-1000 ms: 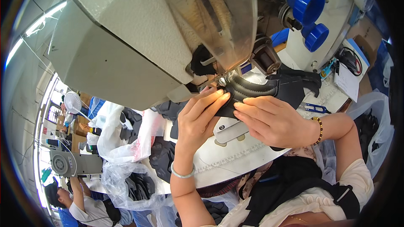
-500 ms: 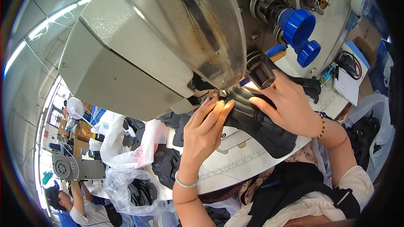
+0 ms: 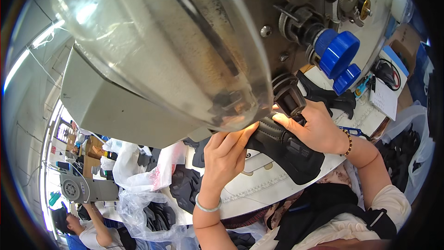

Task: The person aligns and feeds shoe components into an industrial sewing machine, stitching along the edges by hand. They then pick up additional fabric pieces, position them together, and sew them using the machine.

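Observation:
A black padded piece (image 3: 289, 155) with rows of stitching lies on the white bed of a sewing machine (image 3: 125, 106), its far end under the machine head. My left hand (image 3: 226, 155) has its fingers together, pressing the tips on the piece's left edge beside the needle area. On the piece's far right side, my right hand (image 3: 319, 127) grips it with the thumb on top; the other fingertips are partly hidden. A clear curved guard (image 3: 185, 60) hides the needle from view. Close to my right fingers stands a dark metal fitting (image 3: 290, 97).
Blue knobs (image 3: 340, 53) and tension dials project from the machine. Another black piece (image 3: 330, 95) lies behind my right hand, near a blue-handled tool (image 3: 351, 131). Plastic bags (image 3: 138, 203) of black pieces stand left and right. Another person (image 3: 95, 231) works at a machine far left.
The view has shifted, so the guard looms larger and covers the needle area. Both hands remain on the black piece, which has shifted slightly under the machine head.

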`<state>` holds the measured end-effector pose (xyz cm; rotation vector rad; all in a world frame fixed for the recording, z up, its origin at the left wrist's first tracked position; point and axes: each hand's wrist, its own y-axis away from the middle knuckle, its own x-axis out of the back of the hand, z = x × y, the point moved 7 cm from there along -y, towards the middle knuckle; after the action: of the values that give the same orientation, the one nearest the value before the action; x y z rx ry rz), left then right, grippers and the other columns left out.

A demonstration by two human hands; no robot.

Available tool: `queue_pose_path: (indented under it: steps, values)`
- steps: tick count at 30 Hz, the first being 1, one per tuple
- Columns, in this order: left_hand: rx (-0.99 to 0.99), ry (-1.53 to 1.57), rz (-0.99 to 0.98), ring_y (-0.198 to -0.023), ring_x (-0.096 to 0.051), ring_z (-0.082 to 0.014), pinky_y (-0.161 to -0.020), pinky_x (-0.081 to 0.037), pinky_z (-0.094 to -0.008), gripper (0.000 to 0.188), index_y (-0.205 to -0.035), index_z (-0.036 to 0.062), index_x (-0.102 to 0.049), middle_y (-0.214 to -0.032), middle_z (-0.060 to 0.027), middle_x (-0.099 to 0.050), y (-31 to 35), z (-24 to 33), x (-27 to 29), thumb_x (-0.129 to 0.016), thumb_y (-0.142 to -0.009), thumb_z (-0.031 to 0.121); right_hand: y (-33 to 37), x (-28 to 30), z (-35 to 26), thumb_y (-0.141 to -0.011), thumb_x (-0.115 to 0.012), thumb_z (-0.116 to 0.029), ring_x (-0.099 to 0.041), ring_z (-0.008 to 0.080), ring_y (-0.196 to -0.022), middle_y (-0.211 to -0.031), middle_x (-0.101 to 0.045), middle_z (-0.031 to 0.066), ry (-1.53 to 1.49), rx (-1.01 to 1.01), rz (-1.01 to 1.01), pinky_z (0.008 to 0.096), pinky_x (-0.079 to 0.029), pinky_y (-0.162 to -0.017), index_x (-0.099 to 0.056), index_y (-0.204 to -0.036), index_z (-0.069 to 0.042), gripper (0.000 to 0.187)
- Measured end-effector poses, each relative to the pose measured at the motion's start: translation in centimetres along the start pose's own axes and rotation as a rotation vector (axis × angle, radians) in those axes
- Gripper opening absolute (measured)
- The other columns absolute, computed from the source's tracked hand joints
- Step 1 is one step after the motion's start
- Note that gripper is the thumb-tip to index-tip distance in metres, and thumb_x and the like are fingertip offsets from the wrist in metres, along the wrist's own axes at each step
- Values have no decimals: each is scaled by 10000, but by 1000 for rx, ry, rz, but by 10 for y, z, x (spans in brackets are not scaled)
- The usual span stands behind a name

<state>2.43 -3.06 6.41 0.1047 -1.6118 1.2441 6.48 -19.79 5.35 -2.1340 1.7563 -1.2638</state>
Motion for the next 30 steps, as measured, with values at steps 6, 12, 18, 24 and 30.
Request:
queue_pose_path:
  steps: [6, 12, 18, 24, 30]
  values:
    - [0, 95, 50, -983, -615, -271, -871, -516, -363, 513, -1027, 63, -714, -988, -70, -636, 2, -10, -1, -605, -537, -42, 1, 1, -2, -848, -664, -165, -665, 282, -785, -968, -668, 119, 43, 60, 65, 341, -521, -631, -578, -1071, -45, 267]
    - [16, 140, 76, -947, -636, -273, -857, -515, -358, 453, -988, 40, -719, -950, -88, -652, 5, -18, 3, -607, -552, -15, 3, -5, -1, -847, -661, -161, -633, 304, -671, -901, -650, 149, 20, 55, 70, 376, -487, -559, -568, -1078, -25, 284]
    - [39, 175, 74, -967, -641, -290, -869, -510, -356, 425, -982, 20, -712, -973, -108, -663, 2, -23, 5, -608, -570, -1, 3, -6, 2, -853, -650, -158, -633, 307, -649, -887, -654, 149, 64, 45, 76, 379, -482, -539, -534, -1102, -5, 314]
    - [59, 310, 49, -996, -633, -292, -910, -490, -366, 434, -1001, -8, -700, -1001, -130, -657, 2, -32, 5, -605, -578, -5, 7, 11, -30, -791, -703, -177, -625, 278, -800, -986, -631, 111, 484, 164, 184, 349, -472, -629, -559, -1086, -55, 350]
    - [11, 327, 58, -1031, -620, -242, -884, -488, -340, 469, -1098, 106, -700, -1123, -64, -655, 3, -37, 4, -649, -650, -25, 11, -2, -90, -722, -711, -463, -587, 258, -888, -1051, -591, 112, 403, 456, 42, 340, -451, -749, -602, -1155, -21, 628]
